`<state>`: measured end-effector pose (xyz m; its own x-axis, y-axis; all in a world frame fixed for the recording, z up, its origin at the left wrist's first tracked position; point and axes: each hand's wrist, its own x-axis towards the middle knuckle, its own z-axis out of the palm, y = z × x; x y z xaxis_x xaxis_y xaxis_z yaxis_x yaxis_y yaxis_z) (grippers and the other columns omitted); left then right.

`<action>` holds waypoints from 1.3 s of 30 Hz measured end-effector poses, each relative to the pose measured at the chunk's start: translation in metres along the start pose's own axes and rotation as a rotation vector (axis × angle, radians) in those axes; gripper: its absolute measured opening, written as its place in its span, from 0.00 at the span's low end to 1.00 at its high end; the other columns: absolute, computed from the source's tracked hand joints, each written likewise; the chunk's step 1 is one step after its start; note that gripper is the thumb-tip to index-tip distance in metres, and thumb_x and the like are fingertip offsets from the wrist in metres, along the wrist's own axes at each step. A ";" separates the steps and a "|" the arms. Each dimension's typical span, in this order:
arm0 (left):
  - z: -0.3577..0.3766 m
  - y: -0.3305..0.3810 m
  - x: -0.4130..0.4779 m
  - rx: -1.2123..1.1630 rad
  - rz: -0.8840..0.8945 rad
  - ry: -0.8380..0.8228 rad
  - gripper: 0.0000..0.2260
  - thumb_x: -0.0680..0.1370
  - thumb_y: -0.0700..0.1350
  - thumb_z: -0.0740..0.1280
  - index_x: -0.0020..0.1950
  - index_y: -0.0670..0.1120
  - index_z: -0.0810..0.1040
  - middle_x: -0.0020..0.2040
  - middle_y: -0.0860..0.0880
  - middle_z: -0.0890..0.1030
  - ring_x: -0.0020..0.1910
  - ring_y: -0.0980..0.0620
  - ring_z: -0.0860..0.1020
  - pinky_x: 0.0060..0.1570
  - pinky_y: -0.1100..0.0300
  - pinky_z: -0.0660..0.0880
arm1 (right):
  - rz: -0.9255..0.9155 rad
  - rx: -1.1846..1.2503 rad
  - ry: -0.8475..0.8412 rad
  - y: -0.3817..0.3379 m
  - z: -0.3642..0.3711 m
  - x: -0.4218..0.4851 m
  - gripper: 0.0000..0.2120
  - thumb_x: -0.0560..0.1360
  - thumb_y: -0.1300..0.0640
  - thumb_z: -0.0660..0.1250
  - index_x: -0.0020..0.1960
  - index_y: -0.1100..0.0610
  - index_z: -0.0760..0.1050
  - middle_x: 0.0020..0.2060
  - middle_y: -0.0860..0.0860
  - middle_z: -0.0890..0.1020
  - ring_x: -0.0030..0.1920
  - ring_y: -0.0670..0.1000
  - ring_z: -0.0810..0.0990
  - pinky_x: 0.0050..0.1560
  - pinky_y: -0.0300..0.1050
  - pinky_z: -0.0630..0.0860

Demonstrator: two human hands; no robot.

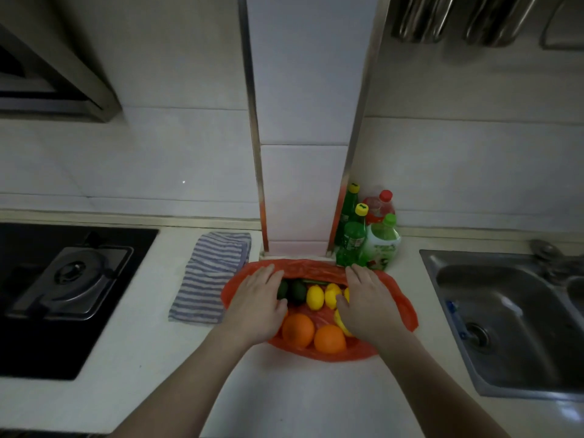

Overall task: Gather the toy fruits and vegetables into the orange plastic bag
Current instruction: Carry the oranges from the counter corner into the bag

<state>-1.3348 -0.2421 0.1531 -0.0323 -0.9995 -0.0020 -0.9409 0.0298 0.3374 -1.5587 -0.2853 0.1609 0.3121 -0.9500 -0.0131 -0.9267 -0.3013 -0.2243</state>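
The orange plastic bag lies spread flat on the white counter in front of the tiled pillar. On it sit two toy oranges at the front, yellow lemons in the middle and dark green avocados to the left. My left hand lies palm down on the bag's left side, fingers straight, touching an avocado. My right hand lies palm down on the right side, fingers straight, partly covering a lemon and a yellow fruit under the palm.
A striped cloth lies left of the bag, beyond it a black gas hob. Green and red bottles stand right behind the bag. A steel sink is at the right.
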 end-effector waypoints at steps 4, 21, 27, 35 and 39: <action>0.022 -0.007 0.001 -0.025 0.038 -0.071 0.29 0.79 0.54 0.60 0.78 0.47 0.59 0.78 0.46 0.59 0.76 0.47 0.57 0.75 0.52 0.55 | 0.041 -0.013 -0.051 -0.004 0.020 -0.009 0.31 0.78 0.46 0.58 0.76 0.58 0.57 0.74 0.55 0.63 0.74 0.55 0.58 0.74 0.49 0.57; 0.104 -0.003 0.017 0.017 0.094 -0.342 0.30 0.76 0.47 0.64 0.77 0.48 0.59 0.77 0.47 0.60 0.76 0.47 0.58 0.75 0.51 0.53 | 0.041 0.083 -0.252 0.017 0.100 -0.017 0.27 0.76 0.51 0.63 0.72 0.56 0.64 0.70 0.53 0.67 0.69 0.55 0.62 0.65 0.47 0.67; 0.114 0.002 0.020 0.009 0.110 -0.343 0.33 0.70 0.40 0.66 0.75 0.49 0.63 0.74 0.48 0.65 0.72 0.46 0.63 0.73 0.53 0.56 | -0.008 0.084 -0.271 0.024 0.106 -0.013 0.28 0.74 0.46 0.65 0.71 0.54 0.66 0.68 0.50 0.69 0.68 0.54 0.63 0.65 0.47 0.67; 0.115 0.005 0.031 -0.056 0.068 -0.307 0.32 0.72 0.41 0.67 0.76 0.49 0.64 0.75 0.48 0.65 0.71 0.47 0.64 0.69 0.57 0.60 | -0.047 0.021 -0.291 0.025 0.110 -0.007 0.26 0.75 0.41 0.61 0.68 0.53 0.68 0.62 0.50 0.74 0.64 0.54 0.65 0.59 0.50 0.68; 0.113 0.004 0.037 -0.081 0.029 -0.283 0.32 0.73 0.42 0.68 0.76 0.49 0.63 0.75 0.48 0.63 0.72 0.48 0.64 0.70 0.57 0.60 | -0.056 0.050 -0.215 0.025 0.115 0.005 0.21 0.75 0.41 0.62 0.60 0.54 0.74 0.56 0.51 0.78 0.60 0.55 0.69 0.58 0.49 0.69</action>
<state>-1.3780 -0.2779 0.0481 -0.1620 -0.9547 -0.2495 -0.9087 0.0457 0.4150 -1.5562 -0.2877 0.0437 0.4053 -0.8908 -0.2052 -0.8967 -0.3438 -0.2788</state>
